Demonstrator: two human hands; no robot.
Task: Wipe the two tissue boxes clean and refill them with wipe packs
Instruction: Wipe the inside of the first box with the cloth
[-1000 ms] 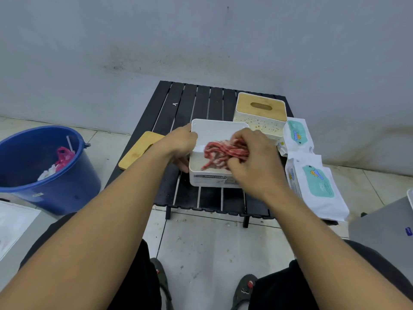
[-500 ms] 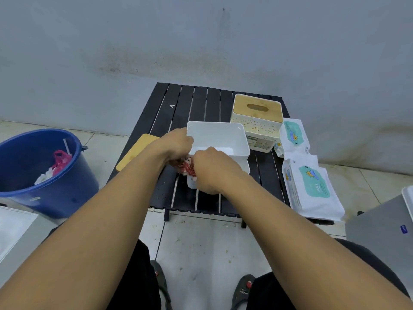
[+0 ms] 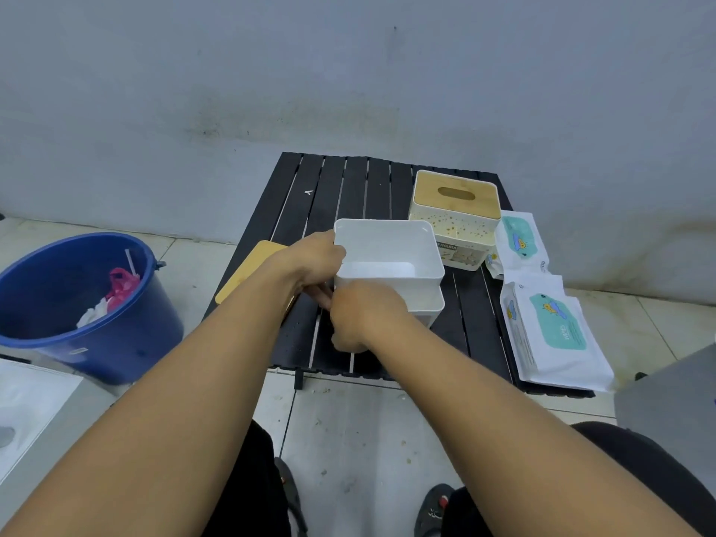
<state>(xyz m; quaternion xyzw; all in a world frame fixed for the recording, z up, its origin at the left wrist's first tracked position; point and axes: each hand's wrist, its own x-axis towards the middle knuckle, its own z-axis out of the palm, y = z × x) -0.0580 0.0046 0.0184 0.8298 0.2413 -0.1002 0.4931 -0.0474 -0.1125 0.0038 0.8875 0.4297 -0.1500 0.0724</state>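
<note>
As left hand (image 3: pixel 313 260) grips, box (image 3: pixel 387 242) seems crosswise.

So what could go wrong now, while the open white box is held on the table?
The loose wooden lid lies at the table's left edge, just beside the forearm of the left hand; a nudge may knock it off. The large wipe pack seems to overhang the front right corner and could slide off.

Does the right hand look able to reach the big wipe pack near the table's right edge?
Probably yes: only bare table slats lie between the right hand, at the white box, and the wipe pack.
</note>
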